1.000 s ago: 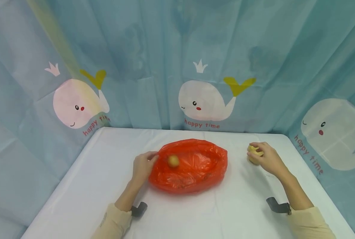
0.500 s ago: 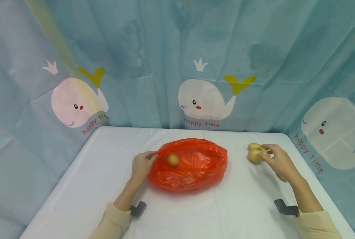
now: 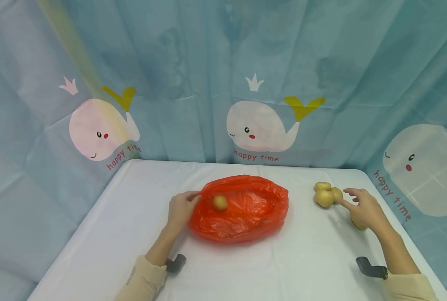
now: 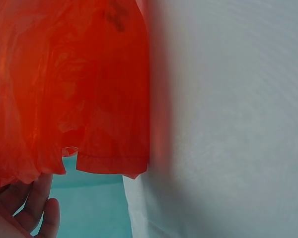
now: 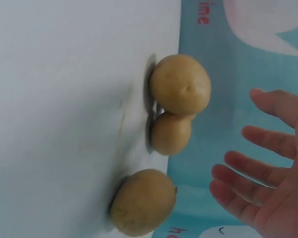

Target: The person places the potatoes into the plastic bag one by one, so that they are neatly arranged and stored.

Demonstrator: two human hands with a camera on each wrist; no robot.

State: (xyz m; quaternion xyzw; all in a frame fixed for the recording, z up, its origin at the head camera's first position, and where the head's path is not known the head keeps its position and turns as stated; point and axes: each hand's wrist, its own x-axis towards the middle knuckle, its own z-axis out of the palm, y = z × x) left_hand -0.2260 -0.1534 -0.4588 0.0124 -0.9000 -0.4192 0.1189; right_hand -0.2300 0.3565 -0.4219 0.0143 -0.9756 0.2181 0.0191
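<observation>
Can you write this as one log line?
left hand: holds red bag by its rim | right hand: holds nothing, near potatoes | red bag: one potato visible inside | table: four potatoes

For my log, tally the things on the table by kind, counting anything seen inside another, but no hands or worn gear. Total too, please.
Red bag: 1
Potatoes: 5 in sight (4 outside the red bag, 1 inside it)
Total: 6
</observation>
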